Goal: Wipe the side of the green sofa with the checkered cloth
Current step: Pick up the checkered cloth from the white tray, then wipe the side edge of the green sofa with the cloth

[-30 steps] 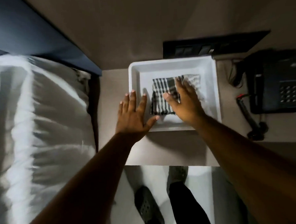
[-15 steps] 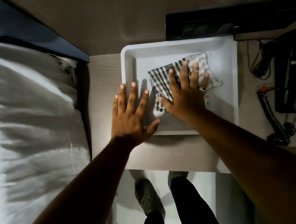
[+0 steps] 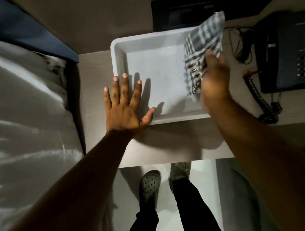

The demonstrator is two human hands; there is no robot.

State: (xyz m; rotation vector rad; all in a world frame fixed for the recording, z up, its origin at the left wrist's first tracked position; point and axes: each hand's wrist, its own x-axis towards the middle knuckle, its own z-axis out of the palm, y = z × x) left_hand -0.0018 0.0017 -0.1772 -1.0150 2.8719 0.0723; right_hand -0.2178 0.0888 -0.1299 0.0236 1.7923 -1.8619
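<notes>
left hand (image 3: 124, 106) flat, right hand (image 3: 214, 83) gripping

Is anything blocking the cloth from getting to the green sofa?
Cannot tell: no green sofa shows here. The right hand already holds the cloth lifted above the tray, with nothing on top of it.

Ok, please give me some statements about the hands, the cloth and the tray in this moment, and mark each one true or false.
1. The right hand holds the checkered cloth. True.
2. The cloth lies flat in the white tray. False: it is lifted, hanging from the hand.
3. The left hand rests open, fingers spread, at the tray's left edge. True.
4. The telephone stands left of the tray. False: it is on the right.
5. The green sofa is visible. False: none shows.
</notes>
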